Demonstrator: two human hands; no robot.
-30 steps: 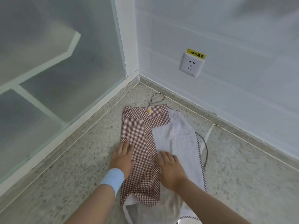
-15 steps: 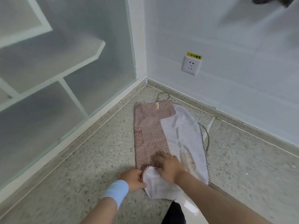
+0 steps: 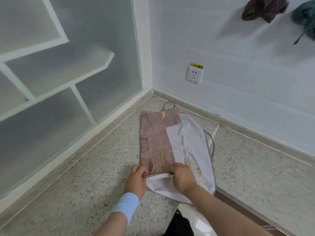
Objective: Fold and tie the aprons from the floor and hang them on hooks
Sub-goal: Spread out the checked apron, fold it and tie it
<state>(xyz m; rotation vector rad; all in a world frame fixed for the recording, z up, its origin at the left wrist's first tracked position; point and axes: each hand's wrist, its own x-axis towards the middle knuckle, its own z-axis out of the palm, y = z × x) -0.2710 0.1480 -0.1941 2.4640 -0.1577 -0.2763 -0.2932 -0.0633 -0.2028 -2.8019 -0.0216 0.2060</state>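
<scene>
We pinch the near hem of the checked apron with left hand and right hand; it lies on the floor near the corner, below a socket.

The apron lay flat on the floor in the corner, the glass partition to its left and the wall behind. A socket sat on that wall above it. Both hands gripped its near edge, left hand beside right hand.

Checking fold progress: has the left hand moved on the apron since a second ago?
Yes. The left hand slid from mid-apron to its near hem, away from the wall socket.
</scene>
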